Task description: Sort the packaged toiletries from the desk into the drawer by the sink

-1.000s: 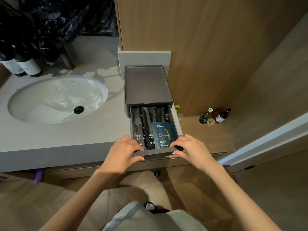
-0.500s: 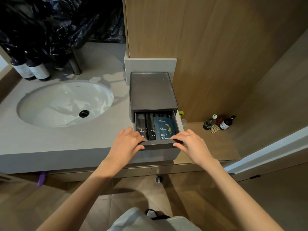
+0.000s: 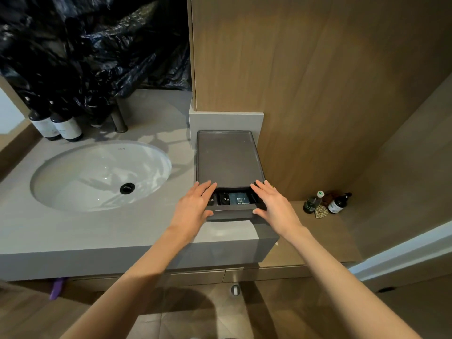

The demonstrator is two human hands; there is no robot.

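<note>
A dark grey drawer box (image 3: pixel 228 157) stands on the counter to the right of the sink. Its drawer (image 3: pixel 232 213) sticks out only a little. Black toothbrush packets (image 3: pixel 223 198) and a blue packet (image 3: pixel 242 200) show through the narrow gap. My left hand (image 3: pixel 194 209) presses on the drawer's left front corner with straight fingers that reach the box's top edge. My right hand (image 3: pixel 274 205) presses on the right front corner in the same way, thumb against the drawer front.
A white oval sink (image 3: pixel 101 174) fills the counter's left part, with two dark bottles (image 3: pixel 57 126) and a tap base (image 3: pixel 119 122) behind it. Black plastic sheeting (image 3: pixel 93 45) hangs above. Small bottles (image 3: pixel 326 204) stand on the lower wooden shelf at right.
The drawer has slid inward from well open to nearly closed, with both hands following it toward the box. The camera has moved closer.
</note>
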